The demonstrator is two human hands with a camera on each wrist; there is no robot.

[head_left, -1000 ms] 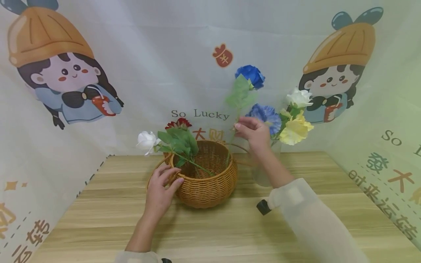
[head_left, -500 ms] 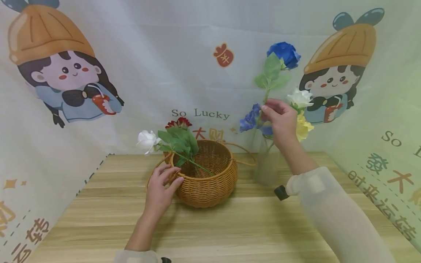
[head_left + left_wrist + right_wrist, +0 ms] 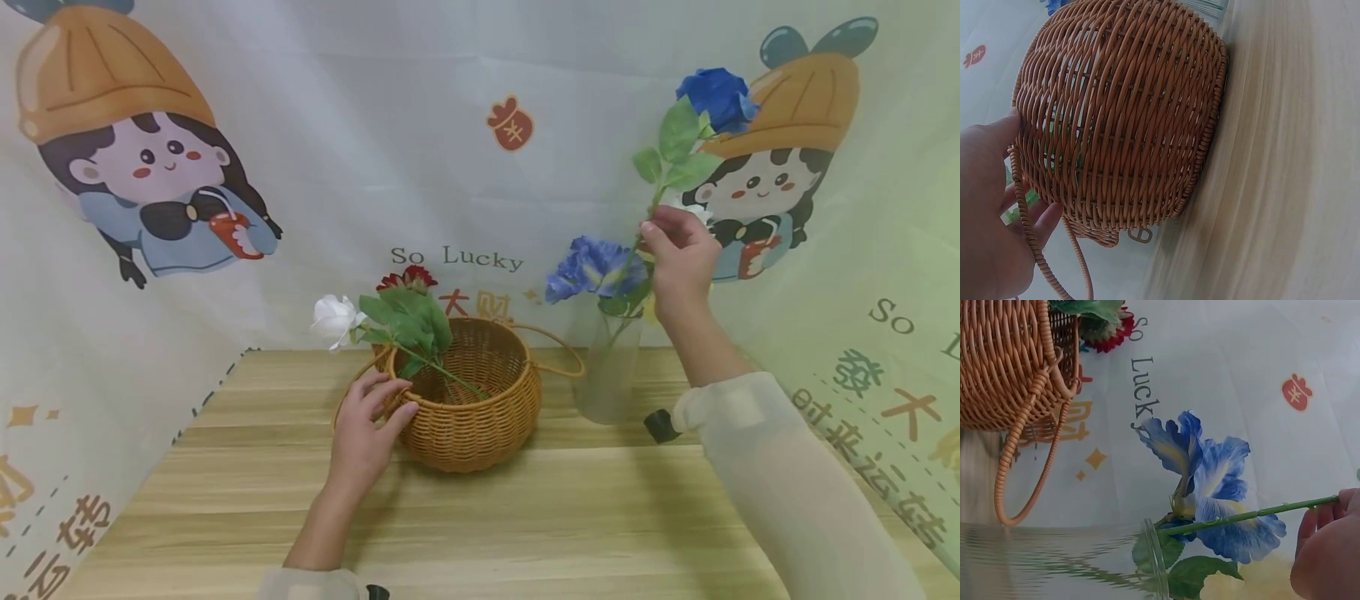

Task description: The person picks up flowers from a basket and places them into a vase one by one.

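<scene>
My right hand (image 3: 684,262) pinches the green stem (image 3: 1254,514) of a blue rose (image 3: 716,100), held upright and leaning right above a clear ribbed glass vase (image 3: 606,383). In the right wrist view the stem's lower end meets the vase mouth; whether it is inside I cannot tell. A blue ruffled flower (image 3: 592,267) stands in the vase. Behind the right hand, a yellow flower (image 3: 1247,584) and a white flower are mostly hidden. My left hand (image 3: 363,437) grips the rim of a brown wicker basket (image 3: 472,437), thumb and fingers on either side.
In the basket lean a white rose (image 3: 336,321) and a red flower (image 3: 411,279) with green leaves. The basket's looped handle (image 3: 558,371) reaches toward the vase. A printed cloth (image 3: 375,150) hangs behind the wooden table (image 3: 480,533).
My right hand has carried the blue rose rightward and up, from above the basket to above the vase. The blue ruffled flower shifted slightly. My left hand stays on the basket.
</scene>
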